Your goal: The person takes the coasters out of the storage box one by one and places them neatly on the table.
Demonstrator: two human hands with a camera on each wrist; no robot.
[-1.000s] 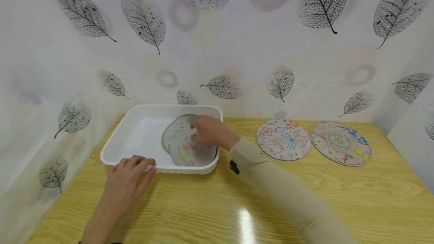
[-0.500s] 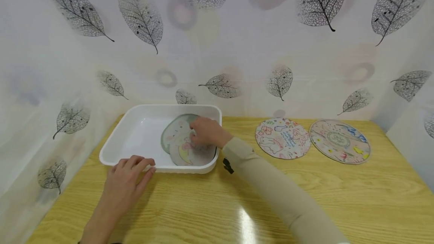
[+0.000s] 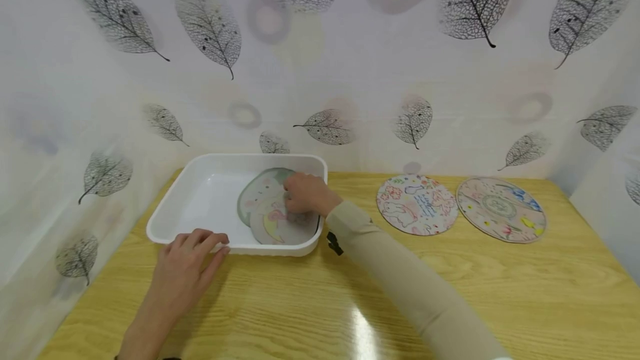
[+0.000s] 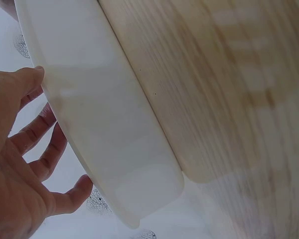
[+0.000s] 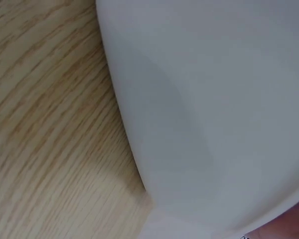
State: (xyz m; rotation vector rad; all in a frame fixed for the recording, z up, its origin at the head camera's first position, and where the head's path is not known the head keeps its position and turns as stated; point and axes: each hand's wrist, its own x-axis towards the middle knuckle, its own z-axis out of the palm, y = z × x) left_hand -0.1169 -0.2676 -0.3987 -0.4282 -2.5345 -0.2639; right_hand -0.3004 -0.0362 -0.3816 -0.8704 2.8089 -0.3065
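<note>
My left hand (image 3: 187,260) holds the near rim of a white plastic tray (image 3: 200,199). In the left wrist view its thumb lies at the outer side of the rim, with the fingers (image 4: 47,152) hooked at the rim from the other side. Inside the tray, at its right end, my right hand (image 3: 312,193) reaches down over two overlapping round printed mats. The lower one is a green-edged mat (image 3: 257,193); the upper is a mat with a yellow moon (image 3: 267,226). The right fingertips are hidden, so I cannot tell whether they pinch a mat.
Two more round mats lie on the wooden table (image 3: 280,304) right of the tray: a rabbit-print mat (image 3: 417,204) and a flower-print mat (image 3: 500,210), side by side. A leaf-print curtain (image 3: 350,71) stands behind and along both sides.
The right hand's fingers have drawn in and tucked down over the mats, and its forearm has shifted slightly left. The left hand stays on the rim; the mats lie much as before.
</note>
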